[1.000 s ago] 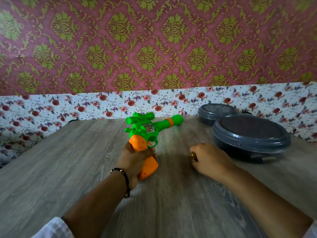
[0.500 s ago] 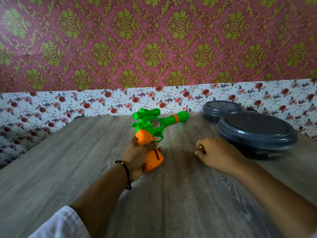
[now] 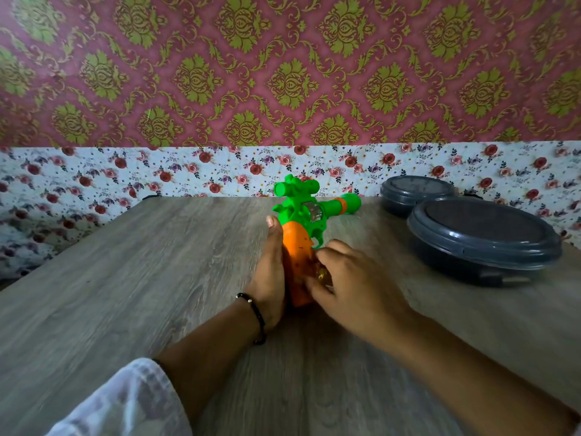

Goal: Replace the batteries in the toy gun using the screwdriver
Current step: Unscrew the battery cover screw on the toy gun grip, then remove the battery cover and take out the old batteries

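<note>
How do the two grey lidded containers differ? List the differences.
The near container looks larger and sits closer to the person; the far container looks smaller, sits by the wall and is partly hidden behind it. Both are round, dark grey, lidded, and rest on the table.

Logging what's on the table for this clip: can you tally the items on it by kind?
Toy gun, green and orange: 1
Lidded grey containers: 2
Yellowish tool in the right hand, likely the screwdriver, mostly hidden: 1
Total: 4
</note>
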A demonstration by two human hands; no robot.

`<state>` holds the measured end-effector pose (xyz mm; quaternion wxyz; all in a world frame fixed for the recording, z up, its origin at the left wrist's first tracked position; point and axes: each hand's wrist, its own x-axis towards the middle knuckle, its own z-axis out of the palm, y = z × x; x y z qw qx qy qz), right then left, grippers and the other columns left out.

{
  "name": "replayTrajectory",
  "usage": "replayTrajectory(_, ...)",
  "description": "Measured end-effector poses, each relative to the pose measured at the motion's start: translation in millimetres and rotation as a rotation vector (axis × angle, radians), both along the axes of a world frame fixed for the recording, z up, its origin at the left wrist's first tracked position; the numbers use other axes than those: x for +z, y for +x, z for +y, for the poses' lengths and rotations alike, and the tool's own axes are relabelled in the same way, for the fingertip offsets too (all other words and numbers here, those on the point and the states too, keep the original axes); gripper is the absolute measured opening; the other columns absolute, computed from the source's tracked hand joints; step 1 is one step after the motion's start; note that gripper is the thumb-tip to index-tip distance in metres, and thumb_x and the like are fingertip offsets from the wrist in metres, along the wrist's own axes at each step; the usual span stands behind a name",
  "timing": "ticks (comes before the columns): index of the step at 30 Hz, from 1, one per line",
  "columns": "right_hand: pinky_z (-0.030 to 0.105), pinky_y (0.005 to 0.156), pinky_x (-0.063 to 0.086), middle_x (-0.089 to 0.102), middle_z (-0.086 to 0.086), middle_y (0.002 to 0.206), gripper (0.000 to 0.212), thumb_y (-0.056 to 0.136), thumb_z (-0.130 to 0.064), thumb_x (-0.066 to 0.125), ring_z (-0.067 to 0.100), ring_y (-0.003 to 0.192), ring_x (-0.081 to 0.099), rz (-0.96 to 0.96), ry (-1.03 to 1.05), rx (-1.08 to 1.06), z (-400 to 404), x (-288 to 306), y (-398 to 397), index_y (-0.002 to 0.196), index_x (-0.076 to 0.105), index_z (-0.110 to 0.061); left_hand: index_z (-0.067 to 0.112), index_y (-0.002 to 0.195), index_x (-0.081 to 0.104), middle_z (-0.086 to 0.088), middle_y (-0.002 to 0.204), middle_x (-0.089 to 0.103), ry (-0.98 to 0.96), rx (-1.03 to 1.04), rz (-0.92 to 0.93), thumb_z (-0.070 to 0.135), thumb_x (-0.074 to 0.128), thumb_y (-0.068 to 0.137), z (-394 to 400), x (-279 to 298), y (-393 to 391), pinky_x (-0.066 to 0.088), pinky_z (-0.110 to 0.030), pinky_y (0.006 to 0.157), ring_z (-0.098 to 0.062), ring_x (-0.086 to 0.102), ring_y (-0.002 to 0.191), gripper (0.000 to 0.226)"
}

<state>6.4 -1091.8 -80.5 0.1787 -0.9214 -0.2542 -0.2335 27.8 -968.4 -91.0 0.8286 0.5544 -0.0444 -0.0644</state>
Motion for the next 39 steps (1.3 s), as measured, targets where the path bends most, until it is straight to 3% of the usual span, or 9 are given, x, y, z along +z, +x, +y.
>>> replayTrajectory(4,0.037,0.077,0.048,0.053,-0.002,0.103,0.036,0.086,-0.045,0.053,0.021,0.093,0.057,0.049,0.058,-0.039,-3.0,-3.2,0.8,0.107,0.06,-0.017,0.016,0.106,0.062,-0.005,0.086,0.074,0.013,-0.052,-0.073,0.064,0.012,0.091,-0.5,-0.2,-0.3,0.057,-0.025,0.06,-0.015,0.071,0.073,0.07)
replayTrajectory(7,0.033,0.073,0.048,0.053,-0.005,0.099,0.038,0.082,-0.05,0.054,0.018,0.089,0.058,0.064,0.079,-0.074,0.4,-4.0,-4.7,0.104,0.061,-0.02,0.025,0.089,0.057,0.009,0.062,0.071,0.031,-0.049,-0.113,0.059,0.009,0.093,-2.5,-1.9,-1.0,0.052,-0.017,0.048,-0.004,0.068,0.057,0.059)
replayTrajectory(11,0.029,0.068,0.044,0.055,-0.006,0.096,0.037,0.077,-0.052,0.058,0.018,0.088,0.058,0.064,0.139,-0.099,3.1,-1.9,-10.2,0.099,0.06,-0.022,0.029,0.078,0.051,0.014,0.053,0.066,0.059,-0.03,-0.117,0.056,0.009,0.094,-3.9,0.2,-3.4,0.049,-0.012,0.046,0.001,0.064,0.051,0.053)
replayTrajectory(17,0.033,0.08,0.046,0.055,-0.003,0.118,0.054,0.078,-0.055,0.056,0.021,0.105,0.057,0.119,0.089,-0.17,10.1,0.2,-17.1,0.12,0.045,-0.023,0.021,0.086,0.063,0.0,0.082,0.073,0.085,-0.041,-0.14,0.06,0.009,0.092,-0.2,-2.6,-0.3,0.056,-0.017,0.062,-0.008,0.07,0.074,0.067)
replayTrajectory(21,0.029,0.08,0.045,0.059,-0.006,0.117,0.053,0.075,-0.053,0.06,0.018,0.105,0.058,0.14,0.149,-0.149,11.2,7.2,-19.7,0.119,0.045,-0.028,0.011,0.101,0.06,-0.014,0.097,0.066,0.024,-0.06,-0.12,0.062,0.007,0.09,-2.1,-0.6,0.9,0.057,-0.027,0.073,-0.021,0.067,0.083,0.074)
replayTrajectory(25,0.025,0.068,0.044,0.057,-0.011,0.103,0.05,0.071,-0.057,0.066,0.013,0.09,0.057,0.085,0.29,-0.203,-8.0,32.2,-15.8,0.112,0.05,-0.032,0.012,0.104,0.06,-0.016,0.104,0.068,-0.018,-0.058,-0.079,0.068,0.003,0.086,-1.2,-3.4,4.0,0.055,-0.036,0.084,-0.025,0.067,0.091,0.082)
replayTrajectory(29,0.027,0.066,0.043,0.058,-0.009,0.094,0.045,0.072,-0.058,0.066,0.015,0.082,0.055,0.123,0.15,-0.45,-48.4,35.2,9.0,0.103,0.056,-0.028,0.021,0.09,0.058,-0.013,0.097,0.059,0.03,0.013,-0.044,0.068,0.005,0.087,1.7,-0.6,7.1,0.049,-0.038,0.086,-0.024,0.059,0.083,0.071)
replayTrajectory(34,0.032,0.066,0.045,0.065,0.005,0.088,0.025,0.075,-0.043,0.065,0.029,0.084,0.062,0.301,0.021,-0.502,-61.9,13.4,23.5,0.087,0.061,-0.021,0.022,0.102,0.053,-0.013,0.112,0.057,0.062,0.005,-0.038,0.065,0.008,0.088,2.4,-1.5,4.7,0.05,-0.035,0.086,-0.026,0.057,0.101,0.064)
replayTrajectory(39,0.028,0.054,0.035,0.048,0.0,0.068,0.035,0.078,-0.042,0.065,0.025,0.07,0.054,0.358,-0.144,-0.565,-63.4,8.6,29.0,0.064,0.043,-0.019,0.022,0.093,0.054,-0.012,0.101,0.056,0.06,-0.004,-0.044,0.063,0.015,0.09,3.5,-3.6,6.0,0.049,-0.039,0.088,-0.023,0.058,0.087,0.057)
